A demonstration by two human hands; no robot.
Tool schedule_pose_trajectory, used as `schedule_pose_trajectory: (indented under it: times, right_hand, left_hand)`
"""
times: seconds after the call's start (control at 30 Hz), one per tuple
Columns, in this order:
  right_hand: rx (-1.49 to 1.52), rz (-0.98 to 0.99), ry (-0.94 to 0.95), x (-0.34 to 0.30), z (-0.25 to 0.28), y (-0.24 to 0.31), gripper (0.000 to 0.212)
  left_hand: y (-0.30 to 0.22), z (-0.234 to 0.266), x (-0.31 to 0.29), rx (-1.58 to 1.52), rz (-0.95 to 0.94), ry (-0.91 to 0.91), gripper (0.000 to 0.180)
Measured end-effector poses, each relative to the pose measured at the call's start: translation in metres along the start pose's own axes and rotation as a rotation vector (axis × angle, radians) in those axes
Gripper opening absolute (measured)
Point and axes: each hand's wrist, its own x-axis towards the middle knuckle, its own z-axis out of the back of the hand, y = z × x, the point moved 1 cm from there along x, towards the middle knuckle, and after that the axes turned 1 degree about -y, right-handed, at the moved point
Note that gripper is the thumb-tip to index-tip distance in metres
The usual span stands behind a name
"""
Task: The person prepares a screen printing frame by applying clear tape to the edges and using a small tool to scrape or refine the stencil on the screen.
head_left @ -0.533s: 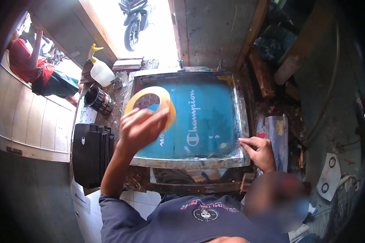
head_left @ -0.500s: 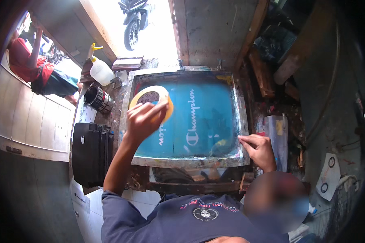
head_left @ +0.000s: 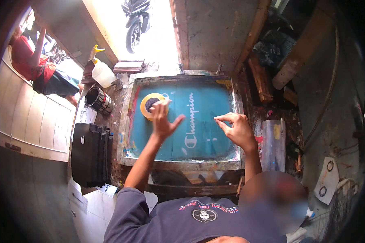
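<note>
While the yellow tape roll (head_left: 146,107) lies on the blue screen (head_left: 217,99), both hands are over the screen.
Roll: left part, apparently flat, round face up; screen's long axis left-right. Left grip (head_left: 163,122): spread wide, fingertips overlapping roll's right rim, contact unclear. Right grip (head_left: 238,129): thumb and fingertips pinched together; cannot tell whether anything is held.

worn on the head, the single fisheye view looks steeply down at close range, a framed screen (head_left: 203,126) at its middle, the wearer's shirt (head_left: 166,218) along the lower edge and a bright doorway (head_left: 160,36) at the top.
</note>
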Motion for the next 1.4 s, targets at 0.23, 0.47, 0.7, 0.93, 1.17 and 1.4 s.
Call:
schedule_pose_trajectory:
  times: [0.23,0.47,0.7,0.93,1.17,1.4]
  right_hand:
    - [0.307,-0.156,0.017,0.015,-0.028,-0.046,0.020]
    - [0.481,-0.265,0.051,0.018,-0.048,-0.109,0.020]
    - [0.277,-0.337,0.062,0.017,-0.070,-0.126,0.030]
    - [0.056,-0.339,-0.003,0.013,-0.073,-0.119,0.032]
    - [-0.014,-0.436,0.003,0.010,-0.074,-0.100,0.029]
    - [-0.263,-0.349,-0.095,0.010,-0.085,-0.117,0.043]
  left_hand:
    - [-0.068,-0.029,-0.029,-0.705,0.487,0.387,0.040]
    - [-0.026,-0.037,-0.015,-0.794,0.648,0.578,0.017]
    - [0.004,-0.060,-0.013,-0.852,0.651,0.773,0.031]
    - [0.004,-0.065,-0.013,-0.764,0.639,0.719,0.034]
    - [-0.006,-0.065,-0.017,-0.562,0.567,0.629,0.035]
    - [-0.022,-0.049,-0.005,-0.238,0.537,0.613,0.053]
